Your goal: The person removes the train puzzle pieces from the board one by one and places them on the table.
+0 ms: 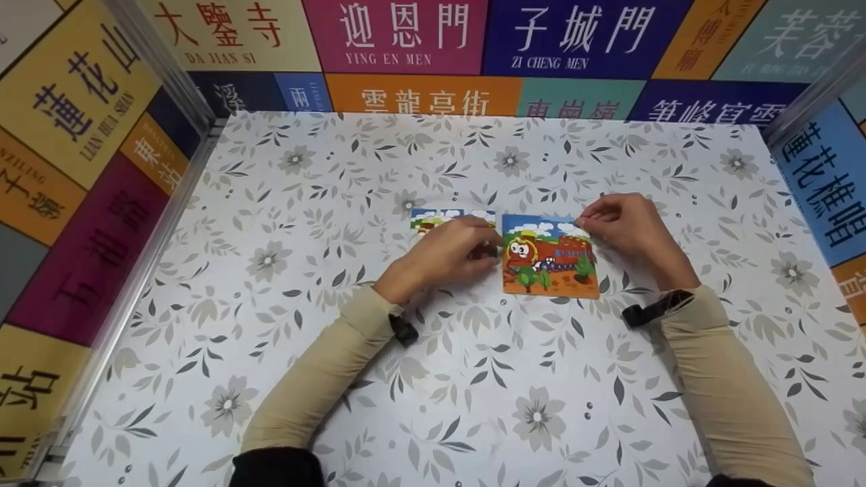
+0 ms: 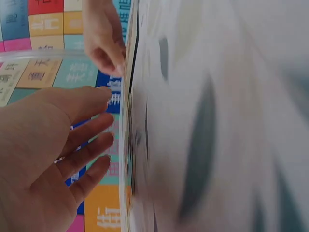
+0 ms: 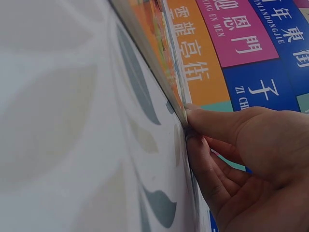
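A square picture board (image 1: 549, 260) with a cartoon train, green bushes and a blue sky lies on the patterned table. At its upper right corner, my right hand (image 1: 626, 223) pinches the edge between thumb and fingertips. In the right wrist view, the thumb (image 3: 217, 121) and forefinger meet at the board's thin edge. My left hand (image 1: 450, 257) is by the board's left edge, its fingers loosely bent and apart from the thumb, holding nothing. Partly hidden under and behind that hand are smaller picture pieces (image 1: 436, 215) with similar sky and clouds.
The table (image 1: 270, 338) has a white covering with grey flowers and leaves. Panels (image 1: 406, 34) with coloured blocks and large characters stand along the back and both sides. A dark strap (image 1: 653, 311) circles the right wrist, another (image 1: 404, 330) the left.
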{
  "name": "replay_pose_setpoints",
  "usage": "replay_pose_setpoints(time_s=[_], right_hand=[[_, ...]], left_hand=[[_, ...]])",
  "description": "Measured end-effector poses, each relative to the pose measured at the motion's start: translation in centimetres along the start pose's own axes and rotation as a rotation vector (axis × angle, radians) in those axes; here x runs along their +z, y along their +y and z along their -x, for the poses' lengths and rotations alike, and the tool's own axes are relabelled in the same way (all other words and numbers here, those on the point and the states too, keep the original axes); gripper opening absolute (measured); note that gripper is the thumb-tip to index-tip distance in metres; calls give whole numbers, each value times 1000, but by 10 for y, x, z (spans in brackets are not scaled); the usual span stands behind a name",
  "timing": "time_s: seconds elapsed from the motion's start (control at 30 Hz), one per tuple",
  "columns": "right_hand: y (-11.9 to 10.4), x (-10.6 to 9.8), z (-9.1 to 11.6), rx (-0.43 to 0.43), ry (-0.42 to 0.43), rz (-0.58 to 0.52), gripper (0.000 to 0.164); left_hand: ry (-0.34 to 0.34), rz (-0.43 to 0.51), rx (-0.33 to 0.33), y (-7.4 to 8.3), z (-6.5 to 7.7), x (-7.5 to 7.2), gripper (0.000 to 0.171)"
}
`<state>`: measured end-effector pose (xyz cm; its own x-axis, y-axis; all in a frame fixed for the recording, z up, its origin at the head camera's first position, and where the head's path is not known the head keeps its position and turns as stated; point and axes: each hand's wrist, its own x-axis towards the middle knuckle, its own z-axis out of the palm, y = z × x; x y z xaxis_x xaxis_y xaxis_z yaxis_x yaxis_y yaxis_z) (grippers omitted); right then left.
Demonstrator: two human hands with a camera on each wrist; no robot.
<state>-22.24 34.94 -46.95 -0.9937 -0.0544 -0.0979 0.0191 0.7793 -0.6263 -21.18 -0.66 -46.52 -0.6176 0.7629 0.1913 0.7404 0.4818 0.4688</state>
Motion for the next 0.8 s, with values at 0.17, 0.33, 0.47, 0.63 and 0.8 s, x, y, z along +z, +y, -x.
replay_pose_setpoints(time_s=[0.17,0.33,0.47,0.63,0.8], right_hand=[[1,0,0,-4,8,7,28],[0,0,0,9,-2,4,27],[-2,0,0,17,-10,-3,29],[-1,0,1,24,-3,0,29],[-1,-1,1,17,-6,4,29]], left_hand=[[-40,-23,-57,8,-15,9,37],[-74,23,-137,12,-25,14,46],[-81,58,-165,13,-29,16,46],[-95,85,-161,13,-30,17,46],[-102,78,-151,13,-29,18,47]])
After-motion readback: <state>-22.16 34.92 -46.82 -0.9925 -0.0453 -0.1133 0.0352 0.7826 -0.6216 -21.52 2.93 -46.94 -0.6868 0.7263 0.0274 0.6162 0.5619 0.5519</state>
